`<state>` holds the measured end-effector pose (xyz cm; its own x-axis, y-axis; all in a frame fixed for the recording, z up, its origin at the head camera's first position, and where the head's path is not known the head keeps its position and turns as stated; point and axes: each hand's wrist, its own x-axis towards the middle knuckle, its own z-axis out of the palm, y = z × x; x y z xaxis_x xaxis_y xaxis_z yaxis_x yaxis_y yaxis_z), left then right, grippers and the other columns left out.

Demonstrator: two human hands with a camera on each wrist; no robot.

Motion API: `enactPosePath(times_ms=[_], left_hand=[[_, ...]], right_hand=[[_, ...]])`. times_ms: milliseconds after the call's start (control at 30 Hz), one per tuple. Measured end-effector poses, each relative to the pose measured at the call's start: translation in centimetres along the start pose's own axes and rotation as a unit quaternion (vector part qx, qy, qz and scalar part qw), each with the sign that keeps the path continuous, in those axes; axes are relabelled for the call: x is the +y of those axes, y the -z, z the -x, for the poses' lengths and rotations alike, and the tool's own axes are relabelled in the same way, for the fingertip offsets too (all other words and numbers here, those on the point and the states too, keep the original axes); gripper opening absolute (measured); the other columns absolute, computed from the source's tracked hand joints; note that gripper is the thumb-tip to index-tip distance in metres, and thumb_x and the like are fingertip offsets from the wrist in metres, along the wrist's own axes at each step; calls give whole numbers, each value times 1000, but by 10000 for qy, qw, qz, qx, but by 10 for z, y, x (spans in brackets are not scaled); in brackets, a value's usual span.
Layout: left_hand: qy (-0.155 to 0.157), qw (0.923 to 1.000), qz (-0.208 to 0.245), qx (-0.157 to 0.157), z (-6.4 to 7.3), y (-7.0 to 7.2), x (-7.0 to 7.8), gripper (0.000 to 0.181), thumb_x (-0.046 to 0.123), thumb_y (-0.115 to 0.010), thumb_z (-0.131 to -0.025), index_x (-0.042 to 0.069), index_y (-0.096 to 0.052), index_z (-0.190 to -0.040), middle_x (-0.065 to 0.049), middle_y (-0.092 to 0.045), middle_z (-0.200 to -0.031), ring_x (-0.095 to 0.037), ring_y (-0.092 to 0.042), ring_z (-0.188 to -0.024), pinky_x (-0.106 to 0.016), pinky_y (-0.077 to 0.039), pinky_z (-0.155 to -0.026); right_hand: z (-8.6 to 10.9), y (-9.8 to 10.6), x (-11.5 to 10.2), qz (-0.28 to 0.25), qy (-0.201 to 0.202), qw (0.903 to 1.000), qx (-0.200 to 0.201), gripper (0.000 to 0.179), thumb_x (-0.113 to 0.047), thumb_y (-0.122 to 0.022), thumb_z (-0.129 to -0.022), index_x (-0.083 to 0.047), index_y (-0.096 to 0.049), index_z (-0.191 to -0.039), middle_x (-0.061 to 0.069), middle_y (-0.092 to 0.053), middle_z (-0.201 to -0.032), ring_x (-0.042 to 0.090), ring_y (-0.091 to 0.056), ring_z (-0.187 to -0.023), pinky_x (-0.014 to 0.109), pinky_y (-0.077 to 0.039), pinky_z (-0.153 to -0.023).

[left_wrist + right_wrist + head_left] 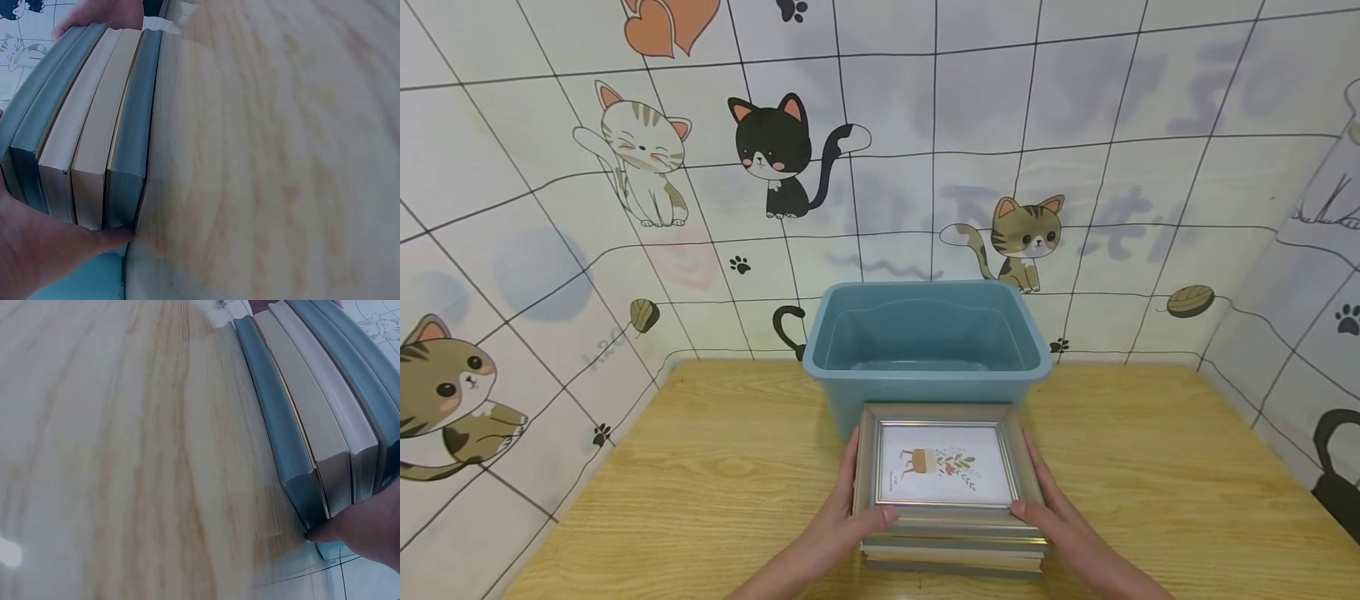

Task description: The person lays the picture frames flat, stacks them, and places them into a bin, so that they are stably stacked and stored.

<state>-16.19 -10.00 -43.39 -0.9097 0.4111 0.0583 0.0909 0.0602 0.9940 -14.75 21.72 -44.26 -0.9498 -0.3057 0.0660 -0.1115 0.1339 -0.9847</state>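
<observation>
A stack of several picture frames (pixel 942 523) lies at the front of the wooden table, grey-blue and pale cream along its edges. The uppermost frame shows a print (pixel 940 462) of flowers in an orange-brown pot, turned sideways. My left hand (pixel 844 512) grips the stack's left side, its thumb at the near corner of the top frame. On the opposite side my right hand (pixel 1058 517) grips it the same way. In the left wrist view, the frame edges (pixel 87 119) stand against the wood; the right wrist view shows matching edges (pixel 319 406). Some fingers are hidden.
Directly behind the stack stands a blue plastic bin (pixel 928 375), open at the top. The wooden table (pixel 722 467) extends to both sides. White wall covering (pixel 887 108) with a black grid and cartoon cats encloses the back and sides.
</observation>
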Motion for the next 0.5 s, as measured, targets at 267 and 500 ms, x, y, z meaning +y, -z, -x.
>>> enactPosePath(times_ms=[267, 500], left_hand=[[-214, 9980, 522, -280, 0, -1, -1, 108, 25, -70, -95, 27, 13, -164, -29, -10, -164, -39, -45, -135, -29, -46, -100], [-211, 9984, 502, -153, 1, -1, -2, 110, 29, -75, -91, 28, 6, -166, -28, -15, -163, -37, -49, -130, -31, -49, -97]], right_hand=[[2, -1, 6, -100, 251, 9993, 257, 87, -12, -49, -98, -29, 2, -166, 21, 12, -168, 50, 1, -146, 80, -5, -104], [7, -3, 11, -197, 436, 9982, 353, 89, -11, -49, -97, -32, 3, -166, 19, 11, -168, 49, -8, -144, 76, -21, -102]])
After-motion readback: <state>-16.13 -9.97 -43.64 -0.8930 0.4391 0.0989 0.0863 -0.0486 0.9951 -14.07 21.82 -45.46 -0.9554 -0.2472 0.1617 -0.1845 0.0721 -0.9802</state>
